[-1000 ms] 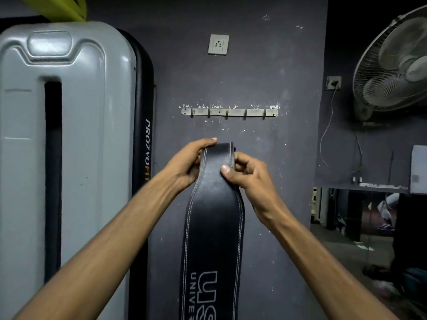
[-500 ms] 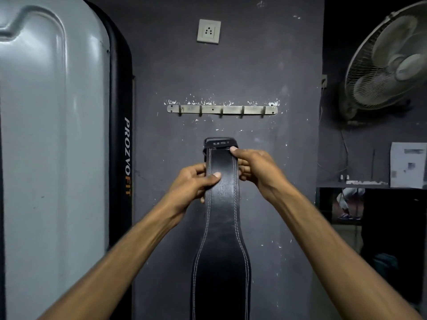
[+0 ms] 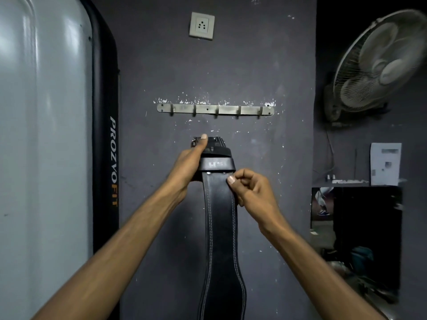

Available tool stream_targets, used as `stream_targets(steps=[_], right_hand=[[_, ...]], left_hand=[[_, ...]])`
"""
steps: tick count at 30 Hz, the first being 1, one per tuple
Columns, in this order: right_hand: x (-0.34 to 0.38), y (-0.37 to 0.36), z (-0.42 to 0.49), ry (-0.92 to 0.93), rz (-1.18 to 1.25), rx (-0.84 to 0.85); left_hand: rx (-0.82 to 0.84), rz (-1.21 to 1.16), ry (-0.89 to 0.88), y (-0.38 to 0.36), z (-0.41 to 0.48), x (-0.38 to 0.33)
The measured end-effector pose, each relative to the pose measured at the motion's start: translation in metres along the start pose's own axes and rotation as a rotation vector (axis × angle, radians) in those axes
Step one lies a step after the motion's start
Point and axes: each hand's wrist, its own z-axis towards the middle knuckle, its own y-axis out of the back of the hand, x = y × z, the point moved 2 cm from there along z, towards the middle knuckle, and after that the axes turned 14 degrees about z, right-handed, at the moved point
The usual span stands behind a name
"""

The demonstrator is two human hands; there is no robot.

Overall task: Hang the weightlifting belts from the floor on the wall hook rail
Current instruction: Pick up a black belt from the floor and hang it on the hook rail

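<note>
A black leather weightlifting belt [image 3: 220,227] with white stitching hangs straight down in front of the grey wall. Its buckle end is at the top, a short way below the metal hook rail [image 3: 215,110], whose several hooks are bare. My left hand [image 3: 187,165] grips the buckle end from the left, thumb up over the metal buckle. My right hand [image 3: 250,189] pinches the belt's right edge just under the keeper loop. The belt's lower end runs out of the frame.
A tall grey-and-black gym machine panel [image 3: 57,158] stands close on the left. A wall socket [image 3: 201,25] sits above the rail. At the right are a wall fan [image 3: 379,63], a dangling cable and a dark mirror [image 3: 355,239].
The belt has been raised, so more of its buckle end shows nearer the rail. My left hand has moved up to the buckle; my right hand now sits lower on the strap's edge.
</note>
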Motion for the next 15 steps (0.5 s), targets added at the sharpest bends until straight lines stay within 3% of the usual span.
stream_targets(steps=[5,10,15], right_hand=[[-0.004,0.025,0.019,-0.099,-0.097,0.128],[0.003,0.057,0.062,-0.085,-0.043,-0.049],[-0.022,0.075,0.108,-0.037,-0.116,-0.01]], left_hand=[[-0.041,0.109,-0.114,-0.011,0.017,0.008],[-0.011,0.128,-0.224,-0.034,0.031,0.022],[-0.025,0.178,-0.333,-0.069,0.063,0.036]])
